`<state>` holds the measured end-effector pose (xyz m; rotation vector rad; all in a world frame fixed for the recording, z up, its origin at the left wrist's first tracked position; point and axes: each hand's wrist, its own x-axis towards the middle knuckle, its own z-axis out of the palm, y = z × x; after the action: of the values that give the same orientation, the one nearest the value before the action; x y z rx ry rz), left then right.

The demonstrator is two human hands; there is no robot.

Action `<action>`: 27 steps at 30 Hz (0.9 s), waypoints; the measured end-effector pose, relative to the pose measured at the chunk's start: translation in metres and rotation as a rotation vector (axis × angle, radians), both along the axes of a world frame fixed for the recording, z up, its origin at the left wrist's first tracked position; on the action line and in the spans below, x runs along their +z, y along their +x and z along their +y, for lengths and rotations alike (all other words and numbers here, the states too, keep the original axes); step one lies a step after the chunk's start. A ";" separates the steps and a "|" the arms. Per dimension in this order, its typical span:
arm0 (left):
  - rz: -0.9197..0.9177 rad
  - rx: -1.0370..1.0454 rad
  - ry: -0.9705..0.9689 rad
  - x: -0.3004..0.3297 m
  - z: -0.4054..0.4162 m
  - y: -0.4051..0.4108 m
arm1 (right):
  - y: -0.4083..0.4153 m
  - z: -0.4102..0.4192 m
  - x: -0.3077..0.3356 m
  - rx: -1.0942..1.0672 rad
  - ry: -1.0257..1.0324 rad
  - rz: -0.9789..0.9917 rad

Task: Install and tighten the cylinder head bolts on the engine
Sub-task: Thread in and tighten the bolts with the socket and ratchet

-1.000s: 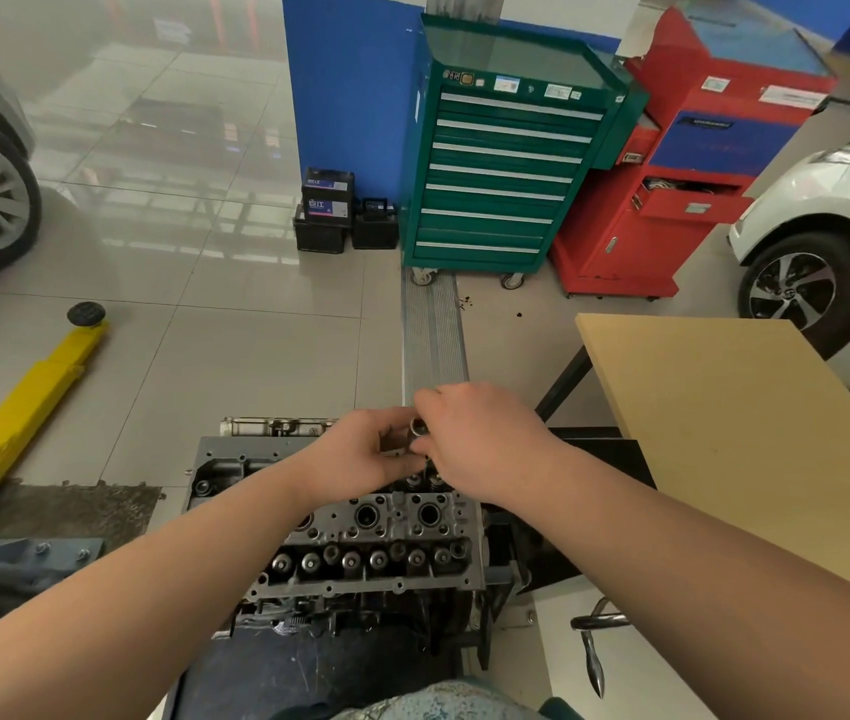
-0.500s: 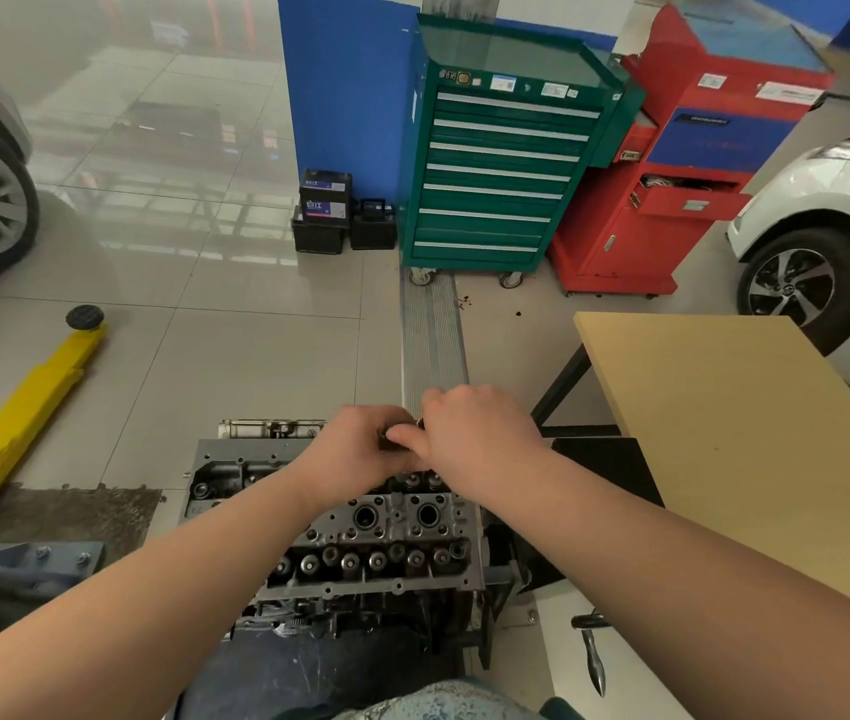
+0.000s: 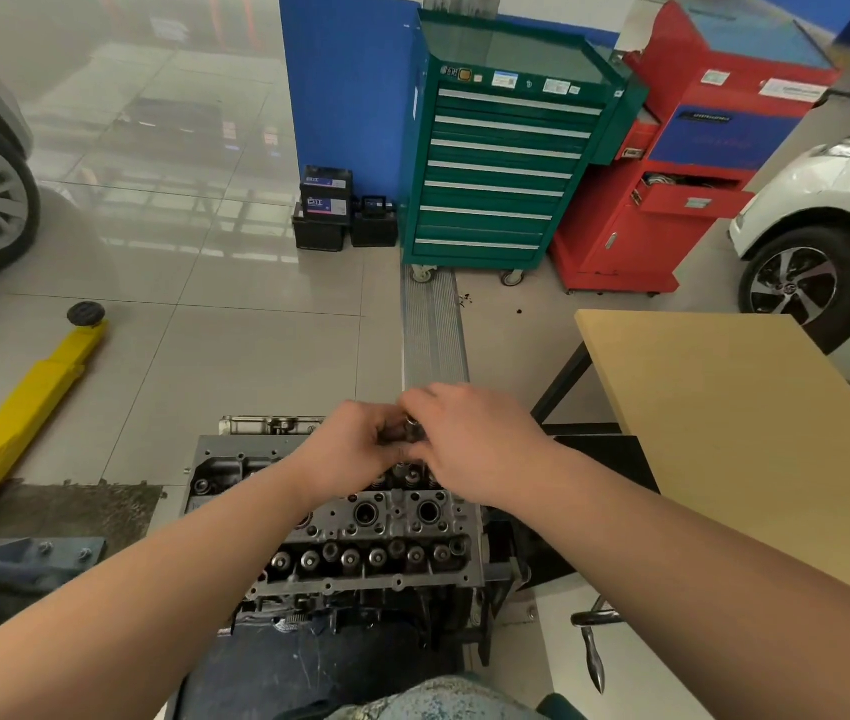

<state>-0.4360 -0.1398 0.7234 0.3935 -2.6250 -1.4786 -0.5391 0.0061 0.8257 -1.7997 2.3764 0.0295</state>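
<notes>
A: Where are the hands?
B: My left hand [image 3: 355, 449] and my right hand [image 3: 475, 441] meet over the far end of the cylinder head [image 3: 376, 537], fingers curled round a small metal piece [image 3: 411, 423] between them. Can't tell if it's a bolt or a socket.
A: Around it?
B: Wooden table [image 3: 755, 433] on my right, green tool cabinet [image 3: 501, 163] and red cart [image 3: 693, 168] beyond, yellow lift arm [image 3: 23, 402] on the left.

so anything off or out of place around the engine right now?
Little stands out. The red cabinet has one drawer hanging open, and dark specks are scattered on the floor by the green tool cabinet. The cylinder head looks squarely seated.
</notes>
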 end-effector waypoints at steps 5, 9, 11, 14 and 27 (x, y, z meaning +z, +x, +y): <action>0.070 -0.040 0.048 0.007 0.006 0.002 | 0.006 -0.005 -0.006 -0.113 0.029 0.105; 0.082 0.022 -0.007 0.006 0.005 -0.001 | 0.003 -0.003 -0.007 -0.132 0.001 0.062; 0.047 -0.006 0.005 0.005 0.002 -0.002 | -0.002 0.000 -0.003 -0.019 -0.015 -0.050; 0.017 -0.060 0.122 0.006 0.001 0.001 | -0.006 0.001 0.000 0.026 -0.028 -0.066; 0.074 -0.051 0.138 0.002 0.009 0.005 | -0.003 -0.003 -0.004 -0.032 0.014 0.049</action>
<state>-0.4305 -0.1311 0.7250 0.2801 -2.5024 -1.6623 -0.5418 0.0031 0.8216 -1.7742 2.4321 0.0877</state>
